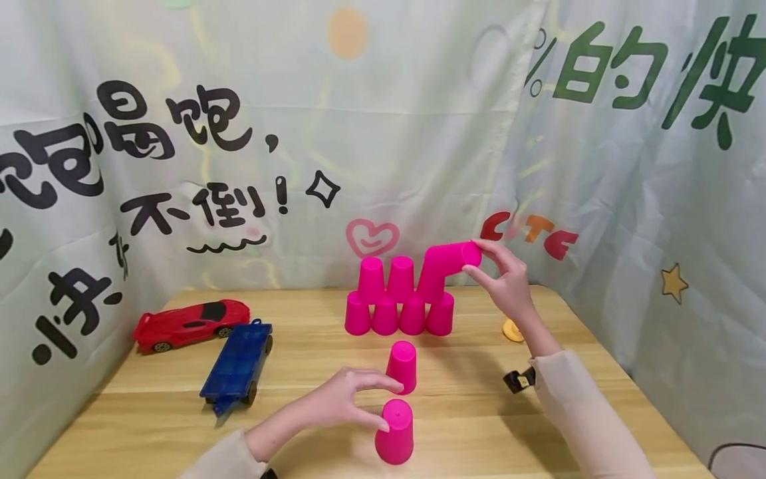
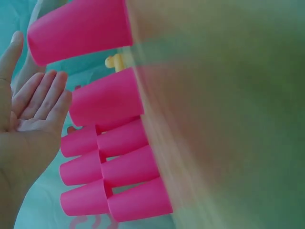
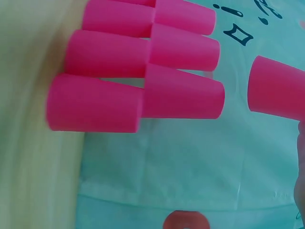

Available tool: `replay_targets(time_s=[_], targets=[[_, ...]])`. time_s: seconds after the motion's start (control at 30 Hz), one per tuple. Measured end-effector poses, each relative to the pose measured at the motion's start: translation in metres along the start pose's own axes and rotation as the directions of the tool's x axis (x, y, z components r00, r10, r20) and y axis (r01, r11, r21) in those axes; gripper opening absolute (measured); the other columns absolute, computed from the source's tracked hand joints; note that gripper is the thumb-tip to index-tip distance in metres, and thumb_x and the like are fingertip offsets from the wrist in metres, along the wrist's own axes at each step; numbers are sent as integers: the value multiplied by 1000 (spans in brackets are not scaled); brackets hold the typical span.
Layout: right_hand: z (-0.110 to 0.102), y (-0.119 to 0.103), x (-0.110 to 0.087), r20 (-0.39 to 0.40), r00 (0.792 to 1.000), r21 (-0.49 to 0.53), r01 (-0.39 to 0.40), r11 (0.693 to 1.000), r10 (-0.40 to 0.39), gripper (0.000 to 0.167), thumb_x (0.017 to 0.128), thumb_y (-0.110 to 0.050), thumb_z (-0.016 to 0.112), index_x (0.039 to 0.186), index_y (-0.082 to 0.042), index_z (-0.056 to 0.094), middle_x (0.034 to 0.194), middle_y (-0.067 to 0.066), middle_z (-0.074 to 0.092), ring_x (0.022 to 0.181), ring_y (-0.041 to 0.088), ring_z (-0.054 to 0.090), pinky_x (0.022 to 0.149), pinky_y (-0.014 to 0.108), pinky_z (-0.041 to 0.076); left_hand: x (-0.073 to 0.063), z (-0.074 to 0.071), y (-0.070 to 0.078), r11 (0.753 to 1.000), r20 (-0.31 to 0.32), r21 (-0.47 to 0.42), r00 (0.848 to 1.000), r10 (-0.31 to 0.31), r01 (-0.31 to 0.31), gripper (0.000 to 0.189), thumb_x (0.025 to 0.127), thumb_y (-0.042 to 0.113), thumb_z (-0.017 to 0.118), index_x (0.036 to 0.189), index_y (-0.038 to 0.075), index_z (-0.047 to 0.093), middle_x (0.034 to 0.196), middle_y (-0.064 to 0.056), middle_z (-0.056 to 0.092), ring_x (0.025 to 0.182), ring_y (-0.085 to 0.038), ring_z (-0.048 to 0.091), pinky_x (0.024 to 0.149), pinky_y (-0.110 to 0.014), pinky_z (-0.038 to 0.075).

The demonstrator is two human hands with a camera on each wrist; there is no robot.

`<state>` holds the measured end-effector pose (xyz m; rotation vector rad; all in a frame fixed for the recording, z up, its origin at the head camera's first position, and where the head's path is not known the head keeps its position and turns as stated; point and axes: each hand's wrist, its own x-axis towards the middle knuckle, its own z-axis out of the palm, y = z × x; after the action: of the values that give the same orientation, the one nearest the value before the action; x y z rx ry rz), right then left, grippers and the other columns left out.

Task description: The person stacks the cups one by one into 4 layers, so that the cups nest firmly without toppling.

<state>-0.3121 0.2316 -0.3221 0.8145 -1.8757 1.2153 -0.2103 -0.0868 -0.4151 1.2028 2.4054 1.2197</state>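
Observation:
Several pink cups form a lower row, upside down and side by side. Three more make an upper row standing on them. My right hand pinches another pink cup by its base, tipped on its side; it overlaps the upper row's right end in the head view. The right wrist view shows this held cup apart from the stack. Two single cups stand upside down in front, a nearer one and a farther one. Beside them is my left hand, fingers extended, holding nothing.
A red toy car and a blue toy trailer sit on the left of the wooden table. A small yellow ring-like thing lies behind my right forearm. Printed cloth hangs around the table.

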Motion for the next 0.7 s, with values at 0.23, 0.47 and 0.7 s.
replay_targets(time_s=[0.23, 0.47, 0.7], targets=[[12, 12, 36, 97, 990, -142, -83, 986, 98, 46, 84, -9, 76, 128, -6, 62, 124, 15, 66, 116, 7, 62, 100, 13, 48, 3, 7, -3, 999, 28, 25, 999, 20, -21, 52, 81, 39, 78, 128, 20, 65, 126, 7, 68, 118, -6, 62, 102, -25, 51], [22, 19, 55, 252, 944, -167, -177, 970, 215, 48, 89, -22, 72, 133, -10, 59, 129, 13, 63, 119, 28, 59, 103, 51, 50, 2, 9, -4, 999, 33, -29, 999, 23, -22, 49, 81, 35, 79, 124, 14, 67, 121, 4, 71, 113, -2, 65, 99, -21, 52], [26, 24, 67, 313, 921, -183, -182, 966, 233, 48, 89, -22, 73, 133, -7, 58, 130, 15, 62, 121, 32, 58, 100, 53, 52, -2, 10, -7, 992, 18, -124, 1000, 10, -7, 46, 82, 29, 79, 123, 11, 68, 120, -1, 71, 111, -2, 65, 100, -20, 51]])
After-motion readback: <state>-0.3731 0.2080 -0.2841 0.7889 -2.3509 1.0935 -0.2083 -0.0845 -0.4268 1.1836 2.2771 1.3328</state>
